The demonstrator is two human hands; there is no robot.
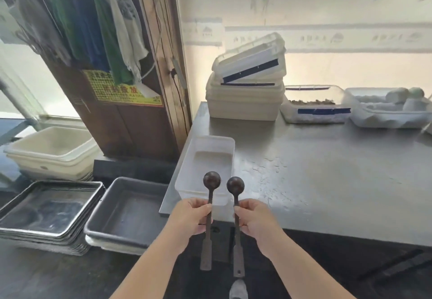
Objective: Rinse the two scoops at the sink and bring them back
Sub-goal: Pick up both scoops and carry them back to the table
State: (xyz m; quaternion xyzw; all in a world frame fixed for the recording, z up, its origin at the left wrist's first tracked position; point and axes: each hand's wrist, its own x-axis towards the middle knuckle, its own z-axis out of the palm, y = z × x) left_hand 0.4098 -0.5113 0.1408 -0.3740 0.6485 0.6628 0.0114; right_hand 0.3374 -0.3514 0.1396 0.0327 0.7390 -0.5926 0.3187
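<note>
- Left hand (pixel 190 217) raised, forearm extended, pinched around dark round-bowled metal scoop (pixel 208 207), bowl up.
- Right hand (pixel 254 219) mirrored, gripped second dark metal scoop (pixel 236 214) beside translucent plastic tub (pixel 205 156).

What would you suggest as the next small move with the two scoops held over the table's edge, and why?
Probably lower both into the clear tub just ahead. The left hand and right hand each grip one scoop: left scoop, right scoop. Their bowls point up near the tub, which looks empty, and no sink is in view.
</note>
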